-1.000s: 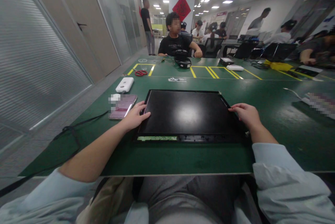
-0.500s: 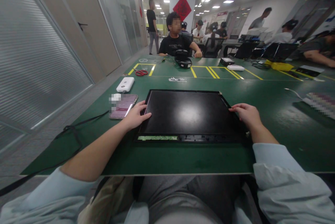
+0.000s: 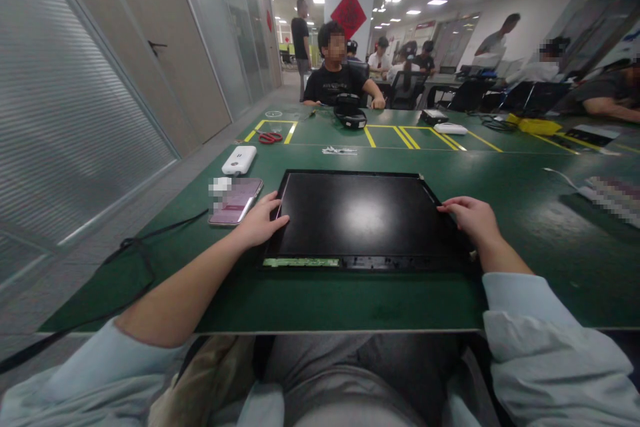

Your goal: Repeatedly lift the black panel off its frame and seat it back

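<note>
A black laptop screen panel [image 3: 330,214] lies face up on the green table in front of me. Along its near edge runs a green circuit strip [image 3: 300,262], beside a bare black section of the frame [image 3: 395,264]. My left hand [image 3: 263,220] grips the panel's left edge, thumb over the face and fingers along the rim. At the opposite side, my right hand [image 3: 470,217] pinches the right rim between thumb and fingertips. The undersides of both hands' grips are hidden.
Left of the panel are a phone [image 3: 236,202] and a white power bank [image 3: 239,160] with a black cable. Farther back lie red scissors [image 3: 271,138] and a black case [image 3: 351,114]. A person [image 3: 336,77] sits across the table [image 3: 350,304].
Both my hands and the screen panel stay in place. In the background, a standing person has shifted slightly to the right.
</note>
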The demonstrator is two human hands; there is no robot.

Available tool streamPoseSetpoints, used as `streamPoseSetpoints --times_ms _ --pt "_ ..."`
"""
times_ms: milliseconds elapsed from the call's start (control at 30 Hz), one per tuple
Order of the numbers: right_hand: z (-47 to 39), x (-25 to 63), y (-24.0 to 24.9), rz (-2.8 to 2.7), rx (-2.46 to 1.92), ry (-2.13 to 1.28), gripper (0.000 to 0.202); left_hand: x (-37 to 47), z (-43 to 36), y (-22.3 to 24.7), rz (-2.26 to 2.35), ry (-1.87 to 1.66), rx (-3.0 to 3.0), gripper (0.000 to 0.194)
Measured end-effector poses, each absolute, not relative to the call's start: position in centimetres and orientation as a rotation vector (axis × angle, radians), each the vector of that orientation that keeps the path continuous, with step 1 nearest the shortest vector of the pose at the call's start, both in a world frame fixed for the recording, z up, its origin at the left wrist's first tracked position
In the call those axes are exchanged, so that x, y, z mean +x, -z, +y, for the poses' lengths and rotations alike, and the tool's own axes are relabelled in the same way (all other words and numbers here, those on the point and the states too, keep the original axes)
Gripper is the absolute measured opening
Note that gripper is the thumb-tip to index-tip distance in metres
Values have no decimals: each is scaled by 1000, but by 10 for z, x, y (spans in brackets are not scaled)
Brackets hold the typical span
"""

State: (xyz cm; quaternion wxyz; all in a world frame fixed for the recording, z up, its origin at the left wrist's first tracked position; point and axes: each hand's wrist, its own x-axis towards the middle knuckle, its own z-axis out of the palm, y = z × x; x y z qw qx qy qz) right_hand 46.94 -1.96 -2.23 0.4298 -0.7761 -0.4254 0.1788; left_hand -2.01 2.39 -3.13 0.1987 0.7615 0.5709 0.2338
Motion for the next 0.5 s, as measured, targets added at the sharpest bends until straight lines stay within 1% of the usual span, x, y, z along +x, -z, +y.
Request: streamPoseSetpoints --times_ms 267,500 --pt "-17 473 25 -1047 -1912 -464 24 -18 24 34 1603 -656 2156 69" --pt "-20 466 19 -1032 -1897 -458 19 -18 21 30 1654 -640 2161 73"
